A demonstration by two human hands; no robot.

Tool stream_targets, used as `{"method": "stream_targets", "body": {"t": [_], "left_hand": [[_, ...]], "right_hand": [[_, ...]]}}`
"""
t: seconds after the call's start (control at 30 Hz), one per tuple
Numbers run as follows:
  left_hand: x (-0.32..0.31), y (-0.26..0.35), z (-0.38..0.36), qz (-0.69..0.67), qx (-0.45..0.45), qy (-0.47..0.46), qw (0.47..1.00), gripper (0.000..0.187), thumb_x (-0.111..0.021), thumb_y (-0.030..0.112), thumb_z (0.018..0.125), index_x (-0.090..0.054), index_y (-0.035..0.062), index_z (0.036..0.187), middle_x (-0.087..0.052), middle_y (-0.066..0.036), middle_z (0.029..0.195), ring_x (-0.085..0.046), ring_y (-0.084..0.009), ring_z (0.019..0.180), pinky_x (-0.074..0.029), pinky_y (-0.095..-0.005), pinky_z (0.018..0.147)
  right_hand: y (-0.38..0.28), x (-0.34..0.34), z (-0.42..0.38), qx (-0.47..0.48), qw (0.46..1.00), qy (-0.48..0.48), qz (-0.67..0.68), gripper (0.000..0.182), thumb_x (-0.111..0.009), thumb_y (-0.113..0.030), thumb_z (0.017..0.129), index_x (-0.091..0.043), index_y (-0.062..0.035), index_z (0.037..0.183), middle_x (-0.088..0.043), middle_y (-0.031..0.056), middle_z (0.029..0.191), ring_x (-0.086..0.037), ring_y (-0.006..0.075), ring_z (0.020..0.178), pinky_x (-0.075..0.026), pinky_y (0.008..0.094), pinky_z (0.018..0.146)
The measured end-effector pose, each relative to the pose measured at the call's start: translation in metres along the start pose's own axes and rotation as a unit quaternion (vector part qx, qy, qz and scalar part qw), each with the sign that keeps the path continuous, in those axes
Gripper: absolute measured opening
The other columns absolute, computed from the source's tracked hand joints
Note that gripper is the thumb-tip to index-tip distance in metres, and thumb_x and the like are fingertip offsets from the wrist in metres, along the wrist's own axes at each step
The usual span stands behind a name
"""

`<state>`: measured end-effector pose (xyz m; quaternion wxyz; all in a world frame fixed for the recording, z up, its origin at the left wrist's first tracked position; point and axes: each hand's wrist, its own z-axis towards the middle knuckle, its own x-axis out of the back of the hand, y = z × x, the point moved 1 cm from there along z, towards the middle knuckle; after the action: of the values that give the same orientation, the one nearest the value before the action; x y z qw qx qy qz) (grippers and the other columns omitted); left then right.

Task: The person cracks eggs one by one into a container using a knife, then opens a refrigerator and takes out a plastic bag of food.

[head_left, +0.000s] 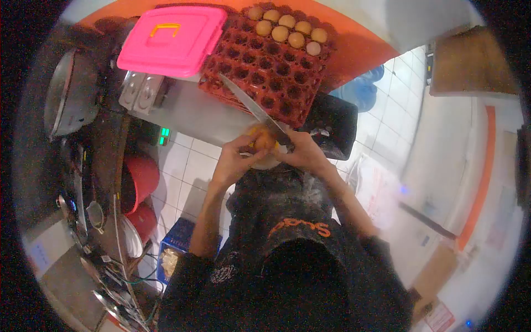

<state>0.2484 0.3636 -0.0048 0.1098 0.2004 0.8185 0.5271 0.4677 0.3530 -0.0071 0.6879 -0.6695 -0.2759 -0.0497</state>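
Observation:
Both of my hands are close together in front of my apron. My left hand has its fingers closed around a brown egg. In my right hand is a knife, its long blade pointing up and to the left over the egg tray's near edge. The fingers of that hand also reach the egg's right side. Just below the egg, a pale bowl shows partly between the hands. The red egg tray lies beyond them, with several brown eggs in its far rows.
A pink lidded box stands left of the tray, beside metal containers on the counter. A black bin is at the right. Red buckets and a blue crate sit low on the left, near a large pot.

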Motion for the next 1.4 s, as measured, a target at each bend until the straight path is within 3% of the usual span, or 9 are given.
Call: {"method": "stream_targets", "body": {"t": [0.17, 0.3, 0.5, 0.83, 0.93, 1.03, 1.13, 1.3, 1.4], "left_hand": [[-0.004, 0.009, 0.003, 0.048, -0.016, 0.009, 0.999, 0.052, -0.076, 0.008, 0.085, -0.059, -0.0061, 0.132, -0.065, -0.014, 0.125, -0.067, -0.021, 0.105, -0.057, -0.0349, 0.089], [-0.008, -0.002, 0.006, 0.045, -0.065, 0.035, 0.996, 0.052, -0.075, 0.008, 0.083, -0.059, -0.0068, 0.13, -0.064, -0.016, 0.127, -0.067, -0.0237, 0.107, -0.056, -0.0372, 0.095], [-0.016, 0.012, 0.001, 0.056, -0.039, 0.063, 0.996, 0.049, -0.077, 0.01, 0.084, -0.061, -0.0067, 0.128, -0.065, -0.015, 0.123, -0.066, -0.0236, 0.109, -0.056, -0.0369, 0.095], [-0.015, 0.0, -0.001, 0.073, -0.053, 0.085, 0.992, 0.05, -0.077, 0.007, 0.082, -0.061, -0.0047, 0.128, -0.066, -0.015, 0.125, -0.067, -0.0238, 0.109, -0.057, -0.0372, 0.094], [-0.013, -0.007, -0.001, 0.103, -0.11, 0.098, 0.984, 0.051, -0.077, 0.006, 0.079, -0.063, -0.0012, 0.128, -0.067, -0.015, 0.124, -0.066, -0.0258, 0.113, -0.056, -0.0368, 0.096], [-0.002, -0.005, -0.002, 0.384, -0.253, 0.093, 0.883, 0.055, -0.075, 0.003, 0.077, -0.062, 0.0053, 0.13, -0.064, -0.014, 0.128, -0.064, -0.0302, 0.115, -0.056, -0.0374, 0.094], [0.002, 0.008, -0.004, 0.439, -0.276, 0.072, 0.852, 0.05, -0.072, 0.003, 0.078, -0.063, 0.0091, 0.127, -0.061, -0.014, 0.128, -0.062, -0.0326, 0.112, -0.057, -0.0394, 0.091], [0.009, -0.002, -0.002, 0.442, -0.253, 0.06, 0.858, 0.048, -0.07, 0.003, 0.08, -0.062, 0.0101, 0.127, -0.059, -0.012, 0.13, -0.062, -0.0316, 0.113, -0.056, -0.0414, 0.091], [0.006, 0.0, 0.0, 0.381, -0.228, 0.073, 0.893, 0.048, -0.072, 0.008, 0.082, -0.063, 0.0154, 0.129, -0.061, -0.012, 0.128, -0.063, -0.0337, 0.114, -0.056, -0.0406, 0.092]], "right_hand": [[-0.001, -0.004, 0.005, 0.069, 0.996, 0.042, -0.034, 0.069, -0.079, -0.023, 0.079, -0.051, -0.0053, 0.14, -0.07, 0.0174, 0.114, -0.068, 0.025, 0.104, -0.052, 0.0377, 0.092], [-0.011, 0.002, 0.004, -0.002, 0.999, 0.013, 0.039, 0.069, -0.079, -0.021, 0.078, -0.052, -0.0064, 0.14, -0.066, 0.0183, 0.123, -0.066, 0.031, 0.114, -0.051, 0.0396, 0.096], [-0.001, -0.002, 0.003, 0.06, 0.997, 0.04, 0.003, 0.068, -0.079, -0.02, 0.079, -0.053, -0.0061, 0.14, -0.068, 0.018, 0.121, -0.066, 0.0308, 0.114, -0.051, 0.0386, 0.098], [0.001, -0.006, -0.001, 0.013, 0.998, 0.043, 0.051, 0.063, -0.078, -0.021, 0.079, -0.055, -0.0037, 0.135, -0.068, 0.0214, 0.114, -0.068, 0.0311, 0.108, -0.052, 0.0391, 0.093], [-0.012, 0.006, -0.001, -0.005, 1.0, 0.023, 0.02, 0.061, -0.077, -0.023, 0.08, -0.055, -0.0037, 0.133, -0.067, 0.0217, 0.114, -0.068, 0.033, 0.107, -0.052, 0.0396, 0.092], [-0.008, 0.005, -0.003, 0.014, 0.999, 0.023, -0.026, 0.06, -0.077, -0.025, 0.081, -0.055, -0.0054, 0.133, -0.066, 0.0201, 0.117, -0.066, 0.0348, 0.108, -0.052, 0.0401, 0.093], [-0.012, 0.005, -0.004, -0.022, 0.999, -0.013, -0.026, 0.06, -0.078, -0.024, 0.082, -0.054, -0.0069, 0.134, -0.065, 0.018, 0.123, -0.064, 0.0352, 0.112, -0.051, 0.0406, 0.095], [0.021, -0.017, -0.007, 0.057, 0.997, 0.03, -0.046, 0.062, -0.079, -0.02, 0.082, -0.052, -0.007, 0.137, -0.063, 0.0165, 0.127, -0.061, 0.0344, 0.119, -0.05, 0.0397, 0.098], [0.0, -0.009, -0.012, -0.04, 0.997, 0.06, 0.022, 0.061, -0.079, -0.019, 0.082, -0.053, -0.0064, 0.136, -0.066, 0.0156, 0.123, -0.064, 0.0284, 0.116, -0.051, 0.0362, 0.097]]}}
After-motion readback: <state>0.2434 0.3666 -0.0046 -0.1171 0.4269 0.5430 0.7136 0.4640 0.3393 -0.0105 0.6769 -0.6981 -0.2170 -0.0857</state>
